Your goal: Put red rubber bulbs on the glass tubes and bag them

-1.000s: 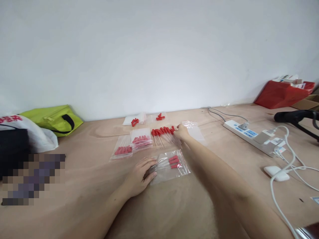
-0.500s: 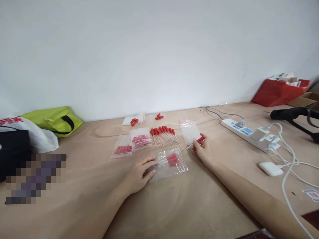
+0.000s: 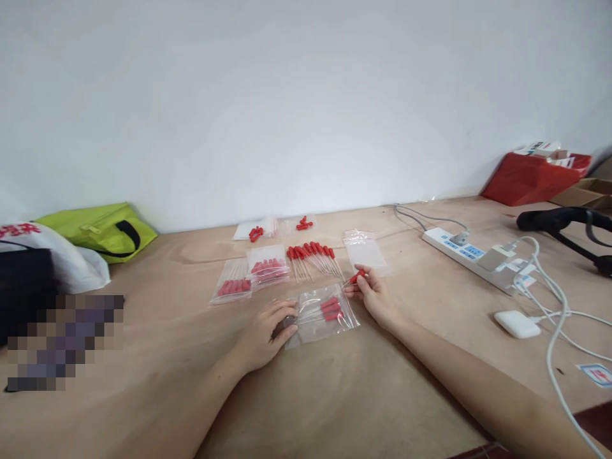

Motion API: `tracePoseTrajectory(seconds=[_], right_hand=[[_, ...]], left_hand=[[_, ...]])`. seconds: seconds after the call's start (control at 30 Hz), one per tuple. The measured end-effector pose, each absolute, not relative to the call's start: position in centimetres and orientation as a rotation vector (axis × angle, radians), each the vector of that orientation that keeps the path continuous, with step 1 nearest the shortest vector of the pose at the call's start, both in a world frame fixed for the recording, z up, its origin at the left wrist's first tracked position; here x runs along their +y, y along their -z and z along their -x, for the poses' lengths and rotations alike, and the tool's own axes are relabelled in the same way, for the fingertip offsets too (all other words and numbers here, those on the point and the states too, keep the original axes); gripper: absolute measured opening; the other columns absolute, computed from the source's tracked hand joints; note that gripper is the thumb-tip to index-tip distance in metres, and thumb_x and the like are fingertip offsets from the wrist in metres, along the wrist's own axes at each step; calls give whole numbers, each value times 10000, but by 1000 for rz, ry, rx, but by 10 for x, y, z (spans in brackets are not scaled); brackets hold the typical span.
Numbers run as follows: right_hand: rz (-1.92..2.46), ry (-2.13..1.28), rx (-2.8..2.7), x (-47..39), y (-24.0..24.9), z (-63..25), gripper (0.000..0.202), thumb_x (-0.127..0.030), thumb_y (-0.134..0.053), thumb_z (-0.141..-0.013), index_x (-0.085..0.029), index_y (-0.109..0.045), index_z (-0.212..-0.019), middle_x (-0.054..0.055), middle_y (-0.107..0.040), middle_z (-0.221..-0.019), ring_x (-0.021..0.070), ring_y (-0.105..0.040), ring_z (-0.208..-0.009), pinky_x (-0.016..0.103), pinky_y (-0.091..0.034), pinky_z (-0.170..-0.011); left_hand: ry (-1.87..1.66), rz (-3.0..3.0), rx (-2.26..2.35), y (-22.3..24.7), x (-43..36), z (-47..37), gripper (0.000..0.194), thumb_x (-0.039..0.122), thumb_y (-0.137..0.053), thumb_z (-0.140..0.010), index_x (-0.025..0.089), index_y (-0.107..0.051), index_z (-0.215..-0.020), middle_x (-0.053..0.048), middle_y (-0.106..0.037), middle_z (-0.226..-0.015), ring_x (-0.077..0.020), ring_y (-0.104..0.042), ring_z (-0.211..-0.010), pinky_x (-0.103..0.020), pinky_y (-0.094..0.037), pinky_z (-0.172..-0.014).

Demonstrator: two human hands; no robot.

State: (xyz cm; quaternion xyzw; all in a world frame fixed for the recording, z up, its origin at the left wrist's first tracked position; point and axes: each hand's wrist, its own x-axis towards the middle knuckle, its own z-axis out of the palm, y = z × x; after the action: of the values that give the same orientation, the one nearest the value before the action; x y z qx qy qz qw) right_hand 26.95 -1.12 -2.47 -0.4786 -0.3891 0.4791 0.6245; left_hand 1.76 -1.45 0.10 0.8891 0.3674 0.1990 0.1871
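A clear zip bag [image 3: 321,328] lies on the table with several red-handled thin rods [image 3: 332,307] inside, their handles toward its right end. My left hand [image 3: 268,331] is closed on the bag's left edge, thumb below and fingers above. In my right hand [image 3: 371,293] a single red-handled rod [image 3: 356,277] is pinched by its handle, beside the bag's right end; its thin shaft points left and down, and the tip is hard to make out. Just behind the bag, several loose rods [image 3: 313,252] lie in a fan.
Filled zip bags [image 3: 234,287] lie left of the fan, and a flat zip bag [image 3: 366,252] right of it. Small red pieces [image 3: 304,224] rest near the wall. A power strip [image 3: 471,255] with white cables and a white charger case [image 3: 517,324] occupies the right. Bags [image 3: 102,229] stand at left.
My right hand has moved left, bringing the red-handled rod from the flat zip bag to the right end of the bag under my left hand. My left hand stays in place.
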Motion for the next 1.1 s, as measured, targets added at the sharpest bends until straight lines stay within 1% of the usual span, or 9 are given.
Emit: tracePoseTrajectory(seconds=[0.1,0.17,0.33,0.4,0.57,0.7,0.87,0.97,1.1], right_hand=[[1152,-1128,-1021,-15,24,-267,395,-460,-602,-631,-189,-521,-906,-45,-550,-622,83,-511,-491,246,-460,-509],[1171,-1141,-1070,-17,25,-266,364,-420,-621,-627,-195,-518,-896,-46,-565,-644,73,-489,-464,213,-421,-438],[1210,-1220,-1139,-17,30,-264,290,-392,-663,-614,-193,-509,-757,-21,-611,-628,96,-526,-440,208,-412,-381],[1212,-1245,-1147,-15,32,-263,291,-406,-672,-611,-184,-538,-744,-4,-621,-594,125,-558,-454,241,-448,-399],[1073,-1344,-1067,-12,27,-255,329,-445,-676,-610,-167,-599,-769,26,-658,-655,160,-617,-521,334,-531,-520],[953,-1507,-1032,-9,27,-248,348,-454,-681,-604,-146,-631,-758,45,-669,-676,178,-634,-551,372,-540,-568],[1013,-1526,-1197,-2,36,-253,323,-443,-634,-646,-142,-652,-764,65,-673,-709,190,-643,-647,371,-523,-635],[1299,-1292,-1330,8,30,-267,234,-363,-575,-685,-148,-640,-753,46,-660,-674,175,-625,-642,323,-499,-634],[1763,-587,-1522,34,11,-280,145,-218,-519,-702,-149,-617,-783,48,-660,-782,162,-606,-718,257,-449,-673]], left_hand=[[-554,-2504,1043,-1,-14,-17,203,287,-448,-841,225,-520,-1020,-49,-547,-1168,-201,-468,-1122,-384,-388,-945],[-552,-2503,1053,-1,-14,-18,257,294,-453,-840,227,-492,-1085,-49,-543,-1173,-199,-466,-1124,-379,-388,-949],[-540,-2513,1073,-1,-14,-17,306,299,-456,-838,231,-467,-1136,-52,-537,-1184,-208,-461,-1130,-389,-385,-952],[-540,-2513,1078,-1,-15,-17,309,299,-453,-839,232,-467,-1141,-52,-534,-1187,-209,-458,-1132,-389,-382,-956],[-548,-2508,1085,-2,-16,-18,306,295,-454,-839,231,-471,-1138,-47,-539,-1180,-205,-462,-1125,-378,-382,-955],[-549,-2509,1096,-2,-16,-18,317,298,-466,-832,225,-472,-1140,-51,-544,-1174,-208,-474,-1110,-382,-384,-953],[-556,-2522,1084,-1,-15,-17,333,286,-453,-844,225,-457,-1172,-52,-533,-1186,-197,-470,-1114,-373,-390,-951],[-546,-2551,1057,0,-15,-17,314,265,-439,-853,234,-481,-1162,-48,-526,-1195,-192,-460,-1125,-372,-390,-954],[-547,-2613,999,3,-13,-16,260,246,-420,-862,239,-558,-1083,-46,-518,-1198,-195,-459,-1127,-389,-387,-957]])
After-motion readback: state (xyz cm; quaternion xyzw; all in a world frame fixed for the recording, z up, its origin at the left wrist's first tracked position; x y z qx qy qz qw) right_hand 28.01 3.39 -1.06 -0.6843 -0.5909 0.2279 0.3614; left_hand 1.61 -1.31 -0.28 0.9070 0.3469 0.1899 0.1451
